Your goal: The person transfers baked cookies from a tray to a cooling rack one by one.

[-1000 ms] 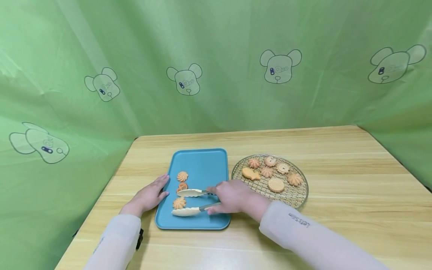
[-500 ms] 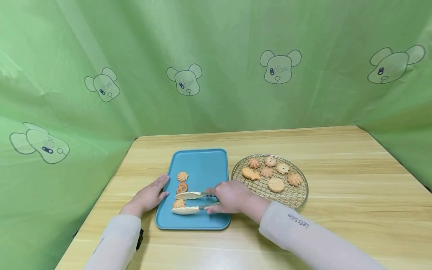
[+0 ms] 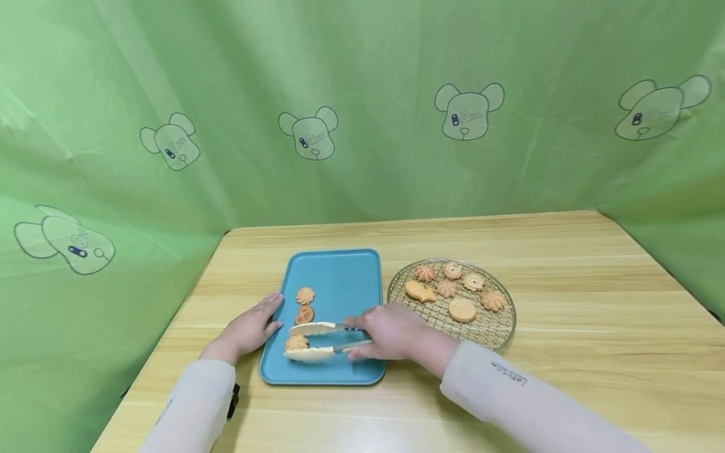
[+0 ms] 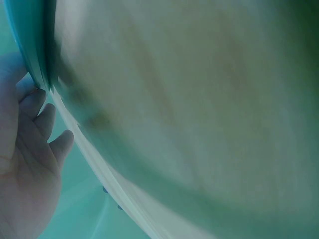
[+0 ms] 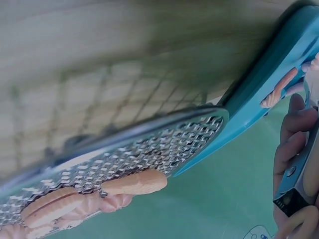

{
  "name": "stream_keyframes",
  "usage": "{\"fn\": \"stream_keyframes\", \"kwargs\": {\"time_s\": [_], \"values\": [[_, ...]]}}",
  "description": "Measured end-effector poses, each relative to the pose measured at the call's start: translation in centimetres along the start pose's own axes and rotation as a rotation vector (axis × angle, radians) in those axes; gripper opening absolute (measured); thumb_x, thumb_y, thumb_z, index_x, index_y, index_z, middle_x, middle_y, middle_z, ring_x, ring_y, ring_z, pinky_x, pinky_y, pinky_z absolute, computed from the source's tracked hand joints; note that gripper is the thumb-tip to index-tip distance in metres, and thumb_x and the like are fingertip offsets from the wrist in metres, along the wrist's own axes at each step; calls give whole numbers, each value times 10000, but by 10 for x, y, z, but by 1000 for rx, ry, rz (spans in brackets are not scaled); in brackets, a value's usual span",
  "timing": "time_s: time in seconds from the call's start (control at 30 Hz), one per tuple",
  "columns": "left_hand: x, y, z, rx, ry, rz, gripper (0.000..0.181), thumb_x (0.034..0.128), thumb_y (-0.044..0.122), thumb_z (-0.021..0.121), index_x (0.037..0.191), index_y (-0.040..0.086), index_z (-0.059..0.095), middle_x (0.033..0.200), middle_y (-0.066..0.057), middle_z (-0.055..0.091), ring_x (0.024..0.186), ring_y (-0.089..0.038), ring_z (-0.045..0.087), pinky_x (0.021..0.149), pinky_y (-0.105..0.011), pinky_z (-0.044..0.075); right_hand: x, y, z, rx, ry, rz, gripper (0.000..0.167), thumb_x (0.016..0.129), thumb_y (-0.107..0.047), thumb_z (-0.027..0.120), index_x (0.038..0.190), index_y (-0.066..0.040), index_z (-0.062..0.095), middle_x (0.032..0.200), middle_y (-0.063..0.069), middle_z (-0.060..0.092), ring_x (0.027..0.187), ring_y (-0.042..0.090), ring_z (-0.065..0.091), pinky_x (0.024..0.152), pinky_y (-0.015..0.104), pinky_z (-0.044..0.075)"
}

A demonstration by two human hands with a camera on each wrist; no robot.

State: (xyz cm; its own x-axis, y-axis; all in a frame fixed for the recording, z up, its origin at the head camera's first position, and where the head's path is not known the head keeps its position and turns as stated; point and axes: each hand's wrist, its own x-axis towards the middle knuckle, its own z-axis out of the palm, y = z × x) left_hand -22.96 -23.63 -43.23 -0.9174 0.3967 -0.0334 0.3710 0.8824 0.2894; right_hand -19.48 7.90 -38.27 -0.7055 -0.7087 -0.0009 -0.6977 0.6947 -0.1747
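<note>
On the left edge of the blue tray [image 3: 345, 277] rests my left hand [image 3: 246, 330], its fingers fairly straight; the left wrist view shows the same hand [image 4: 30, 149] beside the rim. My right hand [image 3: 391, 330] grips metal tongs [image 3: 352, 345] with cream tips, held over the tray's lower half. A ridged cookie [image 3: 296, 342] lies between the tong tips, against the lower one. Just above the upper tip is a pretzel-shaped cookie [image 3: 304, 314], and above that a swirled cookie [image 3: 305, 296]. In the right wrist view my right hand [image 5: 294, 149] curls round the tongs' handle.
A round wire rack [image 3: 493, 333] stands right of the tray, partly behind my right hand, holding several cookies, including a fish-shaped one [image 3: 420, 290] and a round one [image 3: 462, 309]. Green curtains [image 3: 385, 176] surround the wooden table [image 3: 595, 302] at the back and sides.
The tongs' tips have closed in around the ridged cookie, which has moved slightly left. The upper tip has come off the pretzel-shaped cookie. My left hand has kept its place.
</note>
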Motion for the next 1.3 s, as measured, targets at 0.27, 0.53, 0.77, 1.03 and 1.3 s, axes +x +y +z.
{"fn": "stream_keyframes", "kwargs": {"time_s": [0.27,0.53,0.77,1.03,1.3], "values": [[-1,-1,1,2,-10,-12,603,992,234,527,1481,-16,278,1533,-182,244,1390,-362,232,1114,-506,243,-9,8,-4,11,49,2,676,827,-606,618,1354,-185,565,612,-101,439,505,58,369,390,228,339],[-2,-2,1,5,0,-2,598,989,215,533,1477,-24,282,1528,-190,253,1386,-367,241,1114,-505,243,-24,22,-8,-2,106,9,665,825,-593,629,1331,-163,586,917,-20,689,645,82,562,445,206,429],[-1,0,0,-2,-2,4,598,988,210,535,1476,-26,282,1528,-187,252,1388,-368,235,1119,-500,233,-39,36,-13,19,106,58,652,827,-594,626,1334,-185,582,1100,28,686,639,86,572,471,212,449],[-2,2,-2,-9,-9,0,600,990,212,531,1477,-28,276,1530,-190,245,1390,-370,228,1118,-507,231,-56,51,-20,3,107,108,732,809,-713,529,1350,-221,567,761,-117,609,498,15,436,426,210,393],[-1,2,-2,-8,-8,2,597,988,207,535,1473,-33,283,1529,-189,247,1389,-369,232,1118,-504,232,-72,62,-29,6,91,151,664,828,-612,614,1356,-213,562,741,-124,566,561,35,454,434,230,393]]}}
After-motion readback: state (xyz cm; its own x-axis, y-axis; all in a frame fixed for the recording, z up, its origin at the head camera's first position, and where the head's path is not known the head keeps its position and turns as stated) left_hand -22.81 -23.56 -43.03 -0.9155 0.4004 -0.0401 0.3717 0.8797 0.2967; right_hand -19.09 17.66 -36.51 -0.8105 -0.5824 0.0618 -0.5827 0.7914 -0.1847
